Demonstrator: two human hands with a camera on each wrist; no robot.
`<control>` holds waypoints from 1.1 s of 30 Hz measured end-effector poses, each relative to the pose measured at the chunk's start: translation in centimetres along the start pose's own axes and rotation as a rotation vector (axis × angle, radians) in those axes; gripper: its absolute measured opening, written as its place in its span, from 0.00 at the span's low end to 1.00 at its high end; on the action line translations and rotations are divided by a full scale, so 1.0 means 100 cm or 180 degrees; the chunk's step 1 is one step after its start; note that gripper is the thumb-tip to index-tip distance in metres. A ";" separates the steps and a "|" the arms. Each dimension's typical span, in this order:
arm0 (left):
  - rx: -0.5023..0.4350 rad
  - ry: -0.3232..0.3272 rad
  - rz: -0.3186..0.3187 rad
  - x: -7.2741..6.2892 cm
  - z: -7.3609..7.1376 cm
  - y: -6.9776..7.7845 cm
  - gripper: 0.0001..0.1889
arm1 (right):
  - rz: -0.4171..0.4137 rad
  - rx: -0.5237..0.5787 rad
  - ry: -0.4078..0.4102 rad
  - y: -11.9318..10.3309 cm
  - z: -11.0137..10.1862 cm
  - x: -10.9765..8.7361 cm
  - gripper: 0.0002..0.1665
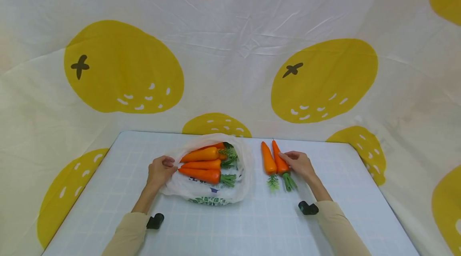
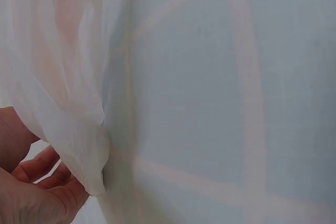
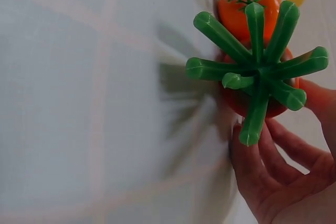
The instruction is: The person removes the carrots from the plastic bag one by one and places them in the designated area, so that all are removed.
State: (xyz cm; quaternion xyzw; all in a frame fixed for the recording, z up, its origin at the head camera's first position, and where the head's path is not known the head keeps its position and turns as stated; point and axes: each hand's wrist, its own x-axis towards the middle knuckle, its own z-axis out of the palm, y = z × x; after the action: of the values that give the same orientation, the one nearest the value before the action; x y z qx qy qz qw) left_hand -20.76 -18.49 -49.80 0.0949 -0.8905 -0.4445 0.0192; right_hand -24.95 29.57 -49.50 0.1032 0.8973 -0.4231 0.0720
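Observation:
Several orange carrots (image 1: 201, 174) with green tops lie in a white plastic bag (image 1: 181, 189), their tips toward the left. At the bag's left edge, my left hand (image 1: 160, 172) pinches the thin plastic between thumb and fingers; in the left wrist view the bag (image 2: 79, 129) hangs in folds over those fingers. To the right of the bag, my right hand (image 1: 300, 164) grips a carrot (image 1: 282, 165) with thick green stems at its near end. These stems (image 3: 257, 72) fan toward the right wrist camera. A lighter orange carrot (image 1: 268, 160) with feathery leaves lies directly left of it.
Everything rests on a white table (image 1: 266, 228) with a faint grid pattern. Behind it and at both sides hangs a pale cloth (image 1: 223, 76) printed with large yellow fruit. Black wrist devices (image 1: 155, 221) sit at the cuffs of the beige sleeves (image 1: 126, 232).

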 end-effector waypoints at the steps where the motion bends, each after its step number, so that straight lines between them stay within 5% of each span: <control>1: 0.0001 -0.0009 -0.0009 0.000 0.000 0.000 0.13 | -0.0004 -0.0004 0.0014 0.000 -0.001 0.000 0.39; 11: 0.0023 -0.0046 -0.0079 0.000 -0.003 0.004 0.14 | -0.0405 -0.0073 0.0306 -0.018 -0.001 -0.006 0.28; 33: 0.0052 -0.0037 -0.0048 -0.001 -0.004 0.002 0.13 | -0.1551 0.0316 0.0055 -0.090 0.028 -0.030 0.15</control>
State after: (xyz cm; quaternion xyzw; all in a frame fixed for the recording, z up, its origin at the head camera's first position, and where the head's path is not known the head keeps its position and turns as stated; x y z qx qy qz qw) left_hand -20.67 -18.68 -49.44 0.0992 -0.8935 -0.4379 0.0098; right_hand -24.12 21.41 -43.91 -0.1093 0.8744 -0.4706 -0.0449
